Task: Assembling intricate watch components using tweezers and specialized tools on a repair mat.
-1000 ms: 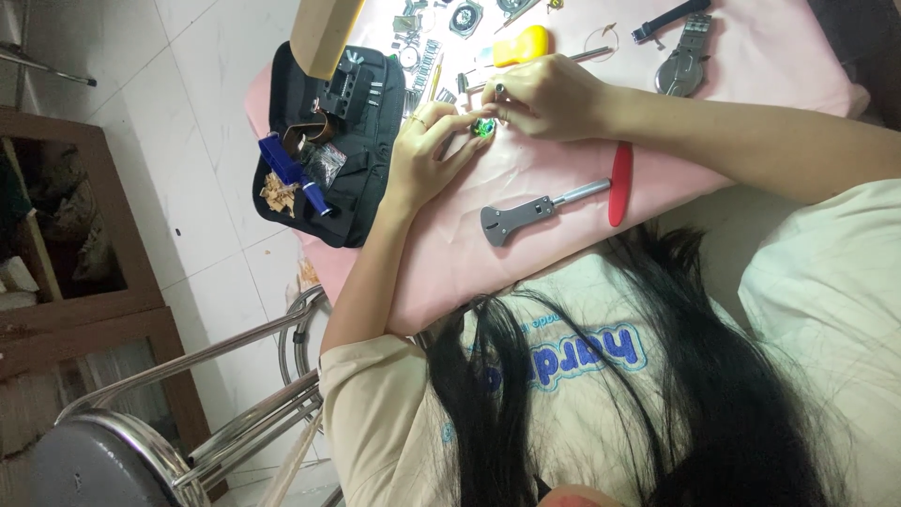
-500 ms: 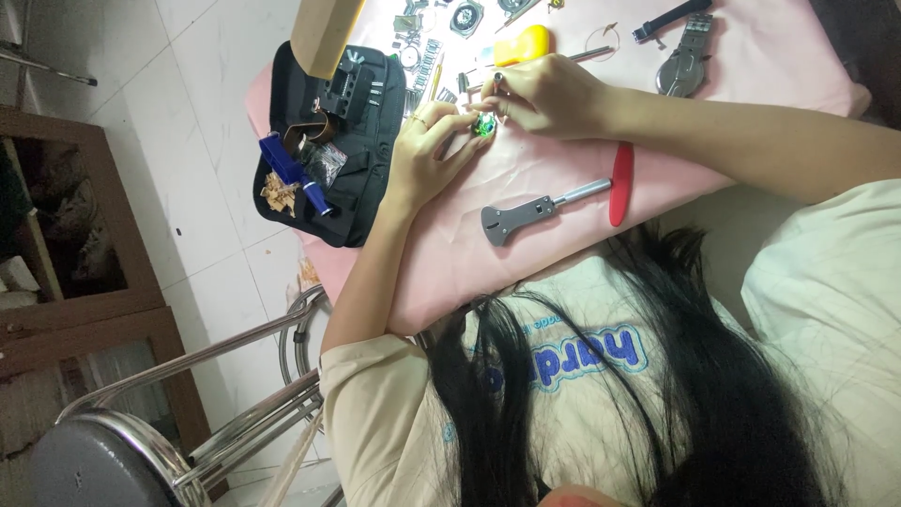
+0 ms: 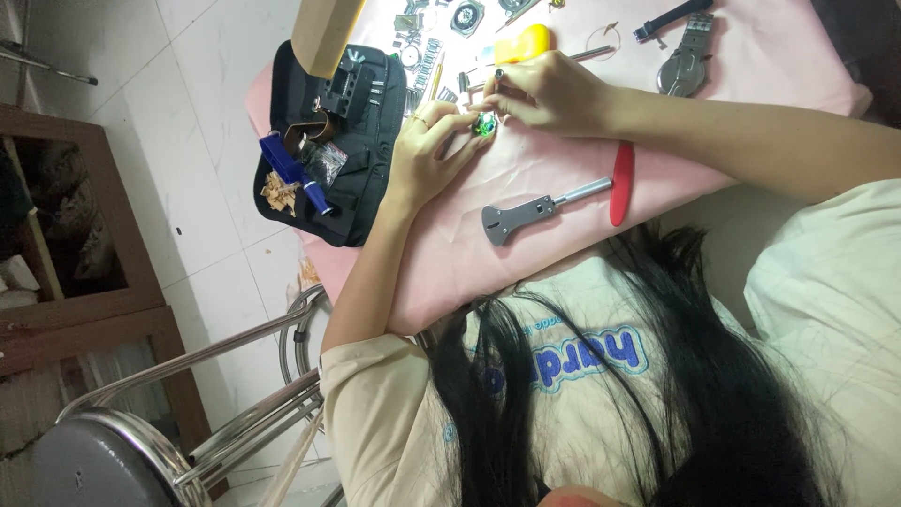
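My left hand [image 3: 427,155] rests on the pink cloth [image 3: 563,244] and pinches a small round green part [image 3: 484,125] between its fingertips. My right hand [image 3: 554,94] lies just right of it, fingers closed on a thin dark-tipped tool [image 3: 498,75] whose point is over the green part. The two hands almost touch at the part. Small metal watch parts [image 3: 422,52] lie scattered beyond the fingers.
A grey case wrench with a red handle [image 3: 554,202] lies near my chest. A black tool pouch [image 3: 338,141] with a blue tool [image 3: 298,176] sits left. Yellow tool [image 3: 523,44], metal pliers [image 3: 683,61] and wooden block [image 3: 324,33] lie farther off. A metal chair [image 3: 141,441] stands lower left.
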